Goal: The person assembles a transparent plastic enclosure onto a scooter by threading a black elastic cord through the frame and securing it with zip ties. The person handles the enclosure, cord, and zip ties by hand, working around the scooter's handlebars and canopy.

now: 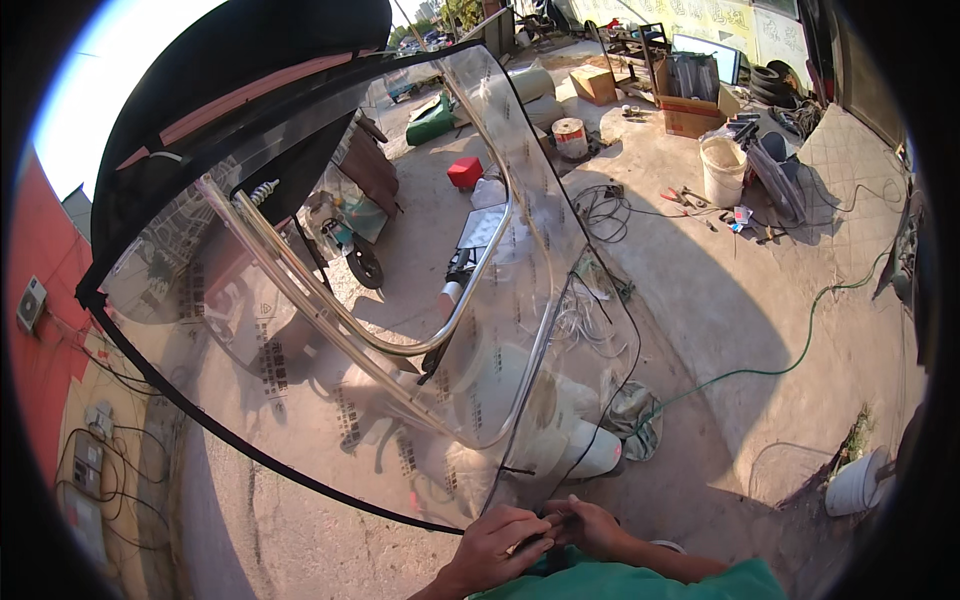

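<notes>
Beside the black-edged clear sheet (274, 368), both hands (498, 543); broad concrete (672, 275) rightward

The sheet (375, 388) is clear with rows of dark print, its edge (300, 474) black, the frame (400, 349) silver, the canopy (250, 60) black with a pinkish stripe (250, 95), the shirt (630, 582) and hose (760, 369) green, the box (465, 172) red, the bucket (722, 175) off-white, the wall (42, 240) red.

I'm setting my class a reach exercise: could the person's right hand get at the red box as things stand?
Probably not: the red box lies well beyond the right hand, and the clear sheet appears to stand between them.
</notes>
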`<action>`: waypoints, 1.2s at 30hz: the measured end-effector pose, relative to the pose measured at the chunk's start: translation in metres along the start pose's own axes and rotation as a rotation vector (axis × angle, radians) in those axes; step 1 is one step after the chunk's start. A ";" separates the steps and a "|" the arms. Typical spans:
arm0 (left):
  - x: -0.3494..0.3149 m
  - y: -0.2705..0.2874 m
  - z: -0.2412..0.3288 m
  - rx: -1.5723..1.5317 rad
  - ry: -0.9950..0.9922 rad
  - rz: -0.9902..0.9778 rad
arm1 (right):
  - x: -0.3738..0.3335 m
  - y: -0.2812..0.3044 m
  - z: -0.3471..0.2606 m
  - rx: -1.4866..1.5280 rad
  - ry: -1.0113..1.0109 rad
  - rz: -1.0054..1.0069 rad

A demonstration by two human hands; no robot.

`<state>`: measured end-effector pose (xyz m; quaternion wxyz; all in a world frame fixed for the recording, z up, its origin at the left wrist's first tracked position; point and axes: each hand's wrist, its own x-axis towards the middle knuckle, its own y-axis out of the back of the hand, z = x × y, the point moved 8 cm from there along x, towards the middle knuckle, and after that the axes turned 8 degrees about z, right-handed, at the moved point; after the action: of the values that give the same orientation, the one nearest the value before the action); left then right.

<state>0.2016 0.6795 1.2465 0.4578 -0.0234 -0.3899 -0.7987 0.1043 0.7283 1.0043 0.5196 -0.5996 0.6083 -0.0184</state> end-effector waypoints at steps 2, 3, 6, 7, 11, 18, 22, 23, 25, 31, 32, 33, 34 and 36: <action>-0.013 -0.051 -0.036 0.108 -0.039 -0.112 | -0.010 -0.016 -0.007 0.186 0.003 -0.074; -0.020 -0.069 -0.047 0.149 -0.053 -0.145 | -0.015 -0.019 -0.010 0.281 0.003 -0.108; -0.035 -0.100 -0.065 0.202 -0.034 -0.244 | 0.002 0.004 0.013 0.305 0.035 -0.126; -0.038 -0.106 -0.068 0.209 -0.018 -0.275 | 0.000 0.007 0.015 0.318 0.032 -0.120; -0.041 -0.110 -0.067 0.230 0.029 -0.288 | 0.001 0.020 0.023 0.198 0.076 -0.084; -0.040 -0.108 -0.063 0.185 0.135 -0.284 | 0.009 0.041 0.036 0.098 0.056 -0.099; -0.037 -0.094 -0.065 -0.015 0.268 -0.139 | -0.023 0.025 0.004 0.008 0.065 -0.005; -0.037 -0.089 -0.064 -0.005 0.301 -0.124 | -0.028 0.021 -0.005 -0.034 0.092 0.009; -0.033 -0.077 -0.056 0.015 0.368 -0.092 | -0.034 0.020 -0.014 -0.118 0.149 0.039; -0.042 -0.063 -0.046 0.010 0.210 -0.124 | -0.043 0.010 -0.026 -0.247 0.203 -0.018; -0.043 -0.056 -0.042 0.008 0.227 -0.129 | -0.045 0.006 -0.025 -0.255 0.189 -0.071; -0.045 -0.047 -0.034 0.005 0.245 -0.134 | -0.046 0.002 -0.022 -0.265 0.174 -0.124; -0.046 -0.037 -0.026 -0.001 0.260 -0.144 | -0.045 0.001 -0.020 -0.276 0.166 -0.144; -0.043 -0.002 0.003 -0.068 0.173 -0.127 | -0.043 -0.004 -0.012 -0.305 0.143 -0.192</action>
<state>0.2240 0.7127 1.2301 0.4373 0.0548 -0.3224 -0.8378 0.0882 0.7517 1.0387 0.3740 -0.7238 0.5796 -0.0179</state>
